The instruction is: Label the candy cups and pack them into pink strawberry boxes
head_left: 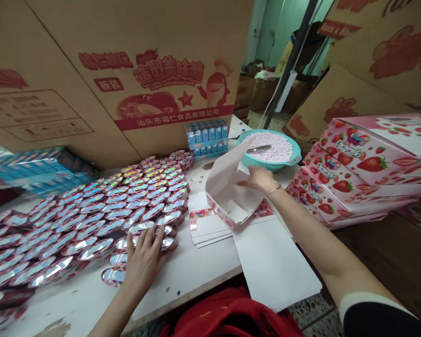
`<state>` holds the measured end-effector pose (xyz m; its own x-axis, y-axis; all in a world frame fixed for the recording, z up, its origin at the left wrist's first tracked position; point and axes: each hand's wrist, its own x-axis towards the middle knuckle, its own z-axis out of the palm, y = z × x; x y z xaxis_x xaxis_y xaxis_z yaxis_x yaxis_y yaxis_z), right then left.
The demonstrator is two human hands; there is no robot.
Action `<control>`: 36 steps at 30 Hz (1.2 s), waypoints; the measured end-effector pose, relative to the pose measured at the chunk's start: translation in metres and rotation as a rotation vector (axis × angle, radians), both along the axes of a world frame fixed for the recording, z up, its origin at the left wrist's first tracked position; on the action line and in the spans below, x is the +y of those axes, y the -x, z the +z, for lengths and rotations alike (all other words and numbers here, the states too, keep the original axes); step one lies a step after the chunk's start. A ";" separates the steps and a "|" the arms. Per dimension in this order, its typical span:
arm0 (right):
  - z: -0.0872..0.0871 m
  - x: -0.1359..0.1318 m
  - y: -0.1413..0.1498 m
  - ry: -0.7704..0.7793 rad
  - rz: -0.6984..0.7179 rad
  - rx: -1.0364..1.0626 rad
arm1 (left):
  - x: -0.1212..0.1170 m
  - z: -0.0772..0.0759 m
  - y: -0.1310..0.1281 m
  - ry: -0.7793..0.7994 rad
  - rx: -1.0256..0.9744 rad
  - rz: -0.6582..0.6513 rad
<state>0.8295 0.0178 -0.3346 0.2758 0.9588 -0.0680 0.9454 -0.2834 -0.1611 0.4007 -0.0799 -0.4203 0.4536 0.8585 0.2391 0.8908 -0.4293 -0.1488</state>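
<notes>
My left hand (145, 255) rests on the near end of rows of small oval packs (136, 206) with shiny silver tops and red sides. Its fingers are spread and touch a few packs; the thumb is partly hidden. My right hand (261, 180) is at the right side of a partly folded cardboard display box (228, 201), white inside with strawberry print outside. The fingers reach over its wall and appear to grip it. The lid panel of this box stands raised. Beneath lie flat white box blanks (210, 231) with strawberry-print strips.
Behind the box is a turquoise basin (294, 161) of small pale pieces, with a knife-like blade on top. Strawberry-print boxes (351, 164) are stacked at right. Blue packs (208, 138) stand before a large brown carton (108, 28). More white card (273, 262) overhangs the table edge.
</notes>
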 end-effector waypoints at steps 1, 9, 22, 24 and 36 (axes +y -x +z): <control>-0.006 -0.004 -0.008 0.077 0.011 0.040 | -0.002 0.000 -0.001 0.000 -0.001 0.015; -0.034 -0.072 -0.017 0.191 0.083 0.606 | -0.004 0.014 -0.011 0.155 -0.046 0.081; -0.044 -0.140 0.038 0.057 -0.017 0.728 | 0.047 0.108 -0.218 0.346 -0.375 -0.320; -0.048 -0.141 0.038 0.055 -0.025 0.681 | 0.060 0.086 -0.244 0.376 -0.245 -0.335; -0.039 -0.140 0.041 0.087 -0.065 0.577 | -0.004 0.082 0.072 0.270 0.078 -0.335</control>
<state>0.7890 -0.1226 -0.3736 0.2292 0.9254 -0.3020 0.6918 -0.3731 -0.6183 0.3286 -0.0840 -0.3384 0.7258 0.6876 -0.0194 0.6861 -0.7256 -0.0525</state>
